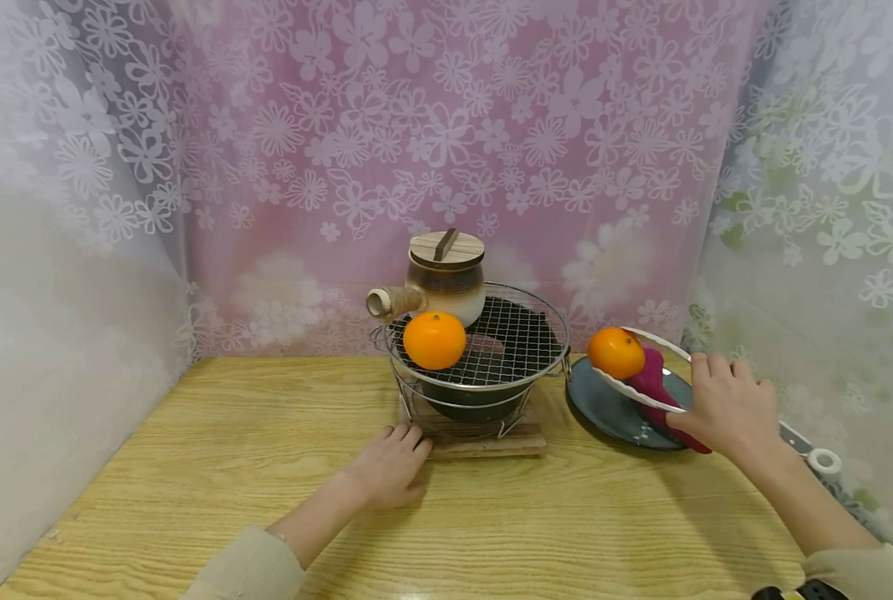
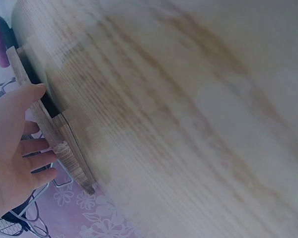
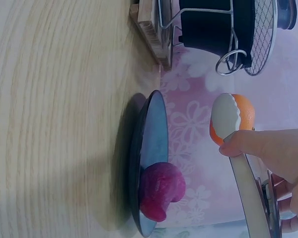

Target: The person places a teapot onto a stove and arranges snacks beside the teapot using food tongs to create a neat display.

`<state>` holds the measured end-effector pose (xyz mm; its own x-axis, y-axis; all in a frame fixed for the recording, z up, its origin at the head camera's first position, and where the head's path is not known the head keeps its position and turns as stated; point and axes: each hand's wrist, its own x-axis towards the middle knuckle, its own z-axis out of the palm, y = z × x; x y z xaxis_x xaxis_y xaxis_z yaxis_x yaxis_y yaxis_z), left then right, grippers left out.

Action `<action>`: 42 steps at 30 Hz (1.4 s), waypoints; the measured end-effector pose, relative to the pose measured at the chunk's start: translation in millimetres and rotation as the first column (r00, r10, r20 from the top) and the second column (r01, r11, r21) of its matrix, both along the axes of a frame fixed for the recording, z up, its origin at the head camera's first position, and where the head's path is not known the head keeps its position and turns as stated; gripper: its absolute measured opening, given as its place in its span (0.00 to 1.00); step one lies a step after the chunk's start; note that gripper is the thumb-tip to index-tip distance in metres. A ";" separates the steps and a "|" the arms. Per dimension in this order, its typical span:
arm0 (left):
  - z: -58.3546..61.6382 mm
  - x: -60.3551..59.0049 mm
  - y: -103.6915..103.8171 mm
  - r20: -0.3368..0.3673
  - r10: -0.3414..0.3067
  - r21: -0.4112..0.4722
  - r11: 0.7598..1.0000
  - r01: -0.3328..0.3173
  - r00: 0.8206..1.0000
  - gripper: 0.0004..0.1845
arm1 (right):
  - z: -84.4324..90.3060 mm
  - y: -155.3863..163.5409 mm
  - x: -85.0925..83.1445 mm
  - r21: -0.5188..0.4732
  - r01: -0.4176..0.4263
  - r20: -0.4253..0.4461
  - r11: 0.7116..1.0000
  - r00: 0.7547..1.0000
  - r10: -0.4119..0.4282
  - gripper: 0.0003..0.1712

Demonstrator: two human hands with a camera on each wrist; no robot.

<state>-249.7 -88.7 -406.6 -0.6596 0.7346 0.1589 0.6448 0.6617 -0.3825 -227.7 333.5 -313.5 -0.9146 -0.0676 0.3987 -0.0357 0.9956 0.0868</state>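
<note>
Counter [image 1: 529,533] carries work that looks partway along: one orange is down on the grill, a second is off the plate but not set down, and a sweet potato is apparently left to deal with

The grill [image 1: 525,333] stands on a wooden board [image 1: 491,448], its mesh over a black bowl whose contents I cannot make out. The left hand [image 1: 390,467] touches the board's near left corner, its grip relaxed, with nothing visibly held

The blue-grey plate [image 1: 592,417], right of the grill, bears only the purple sweet potato [image 3: 161,188] that I can see. Above it, the right hand [image 1: 735,408] has its grip closed around white tongs [image 3: 247,193]

The pot [image 1: 471,296] sits on the mesh, lid [image 1: 461,250] on, so its inside is hidden

The first orange [image 1: 435,340] rests in front of the pot; the second orange [image 1: 615,353] hangs between the tongs' ends, clear of the plate
</note>
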 end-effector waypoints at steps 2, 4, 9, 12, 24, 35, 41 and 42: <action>0.5 0.1 0.1 0.004 0.002 0.000 1.000 -0.002 1.000 0.31 | 2.0 -1.5 1.5 0.004 -0.001 -0.005 1.000 1.000 0.001 0.49; 1.1 0.2 0.1 0.001 -0.001 0.004 1.000 0.001 1.000 0.30 | 4.1 -3.2 3.0 0.010 -0.003 -0.021 1.000 1.000 0.003 0.49; 3.2 0.8 0.1 -0.003 -0.004 0.011 1.000 0.004 1.000 0.29 | 9.0 -6.5 6.2 0.025 -0.012 -0.045 1.000 0.999 0.013 0.48; 3.8 1.3 0.4 0.000 -0.003 0.005 1.000 0.003 1.000 0.30 | 11.7 -8.0 8.4 0.030 -0.017 -0.049 0.999 0.999 0.018 0.48; 3.9 1.9 0.9 0.009 -0.001 0.009 1.000 0.001 1.000 0.29 | 22.9 -9.6 17.4 0.021 -0.042 -0.094 0.999 0.995 0.044 0.46; 1.2 1.7 0.6 0.021 -0.002 0.010 1.000 0.002 1.000 0.30 | 35.6 -15.7 25.8 0.025 -0.059 -0.119 0.998 0.991 0.062 0.48; 1.4 0.5 0.6 0.014 -0.007 0.020 1.000 0.007 1.000 0.29 | 45.7 -19.7 28.4 0.030 -0.053 -0.108 0.998 0.993 0.055 0.48; 1.5 0.4 0.5 0.009 -0.011 0.022 1.000 0.011 1.000 0.30 | 47.0 -20.5 28.9 0.029 -0.052 -0.106 0.998 0.993 0.054 0.48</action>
